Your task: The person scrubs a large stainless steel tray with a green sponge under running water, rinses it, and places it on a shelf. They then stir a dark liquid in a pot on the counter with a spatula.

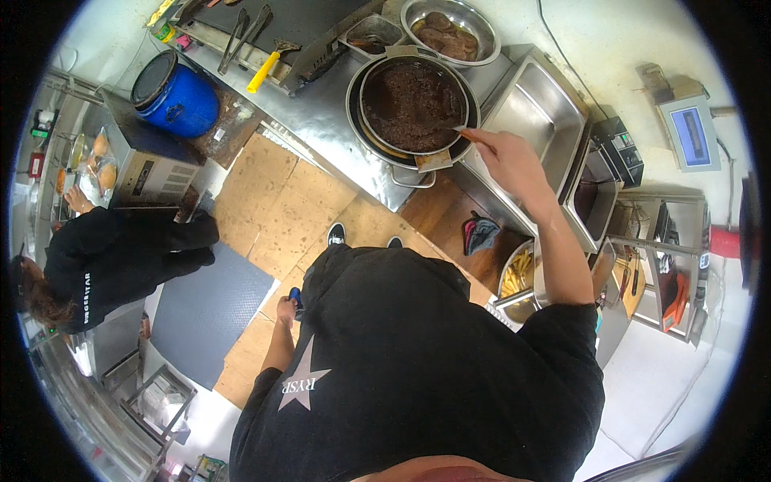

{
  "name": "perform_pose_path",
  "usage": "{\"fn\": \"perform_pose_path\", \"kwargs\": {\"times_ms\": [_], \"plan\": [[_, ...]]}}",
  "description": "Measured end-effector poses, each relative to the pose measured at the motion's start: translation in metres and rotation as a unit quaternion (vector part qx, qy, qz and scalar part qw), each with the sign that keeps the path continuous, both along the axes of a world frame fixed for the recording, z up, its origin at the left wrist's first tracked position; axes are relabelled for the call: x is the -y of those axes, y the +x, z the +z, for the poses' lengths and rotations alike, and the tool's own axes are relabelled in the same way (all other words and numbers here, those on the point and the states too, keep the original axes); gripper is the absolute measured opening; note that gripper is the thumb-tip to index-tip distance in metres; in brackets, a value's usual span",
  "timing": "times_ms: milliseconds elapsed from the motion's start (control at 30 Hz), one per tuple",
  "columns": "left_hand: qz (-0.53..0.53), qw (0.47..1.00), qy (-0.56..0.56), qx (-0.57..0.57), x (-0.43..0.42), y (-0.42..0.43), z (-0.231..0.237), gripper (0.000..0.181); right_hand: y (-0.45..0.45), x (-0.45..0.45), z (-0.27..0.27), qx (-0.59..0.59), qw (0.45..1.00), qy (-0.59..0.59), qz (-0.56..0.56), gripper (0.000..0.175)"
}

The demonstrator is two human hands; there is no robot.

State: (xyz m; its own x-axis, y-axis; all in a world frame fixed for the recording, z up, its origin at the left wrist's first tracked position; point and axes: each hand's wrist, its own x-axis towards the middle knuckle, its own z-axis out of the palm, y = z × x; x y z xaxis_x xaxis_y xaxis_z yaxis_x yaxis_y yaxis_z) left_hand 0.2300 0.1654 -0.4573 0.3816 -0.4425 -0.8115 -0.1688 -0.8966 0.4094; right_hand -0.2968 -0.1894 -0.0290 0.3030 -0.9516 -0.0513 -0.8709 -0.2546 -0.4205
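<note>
My right hand grips the wooden handle of a utensil, perhaps a spatula. Its metal end reaches into a round metal pan, where it meets a dark brown crumbly mass in dark liquid. This pan sits inside a larger, dark pot on the steel counter. Down at my left side, my left hand is closed around a small blue object whose kind I cannot make out.
Beyond the pot stands a steel bowl of cooked patties. A yellow-handled scraper and tongs lie by the griddle. French fries fill a container at right. On the left, a co-worker handles buns near a blue drum.
</note>
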Motion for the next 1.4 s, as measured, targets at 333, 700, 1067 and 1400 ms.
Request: {"fn": "perform_pose_path", "kwargs": {"times_ms": [333, 700, 1067, 1400], "plan": [[-0.027, 1.0, -0.009, -0.006, 0.003, -0.004, 0.005, 0.016, 0.021, 0.0, -0.042, -0.018, 0.996, -0.063, -0.058, 0.031], [-0.045, 0.998, -0.03, 0.011, 0.017, 0.012, -0.003, 0.022, 0.049, 0.054, -0.076, 0.023, 0.988, -0.137, -0.062, 0.031], [-0.033, 0.999, 0.002, 0.019, -0.002, -0.005, 0.012, 0.017, 0.032, 0.036, -0.042, 0.009, 0.995, -0.097, -0.014, 0.029], [0.02, 1.0, -0.019, -0.001, -0.01, 0.002, -0.012, 0.017, 0.039, 0.035, -0.056, -0.032, 0.999, -0.029, 0.031, 0.031]]}}
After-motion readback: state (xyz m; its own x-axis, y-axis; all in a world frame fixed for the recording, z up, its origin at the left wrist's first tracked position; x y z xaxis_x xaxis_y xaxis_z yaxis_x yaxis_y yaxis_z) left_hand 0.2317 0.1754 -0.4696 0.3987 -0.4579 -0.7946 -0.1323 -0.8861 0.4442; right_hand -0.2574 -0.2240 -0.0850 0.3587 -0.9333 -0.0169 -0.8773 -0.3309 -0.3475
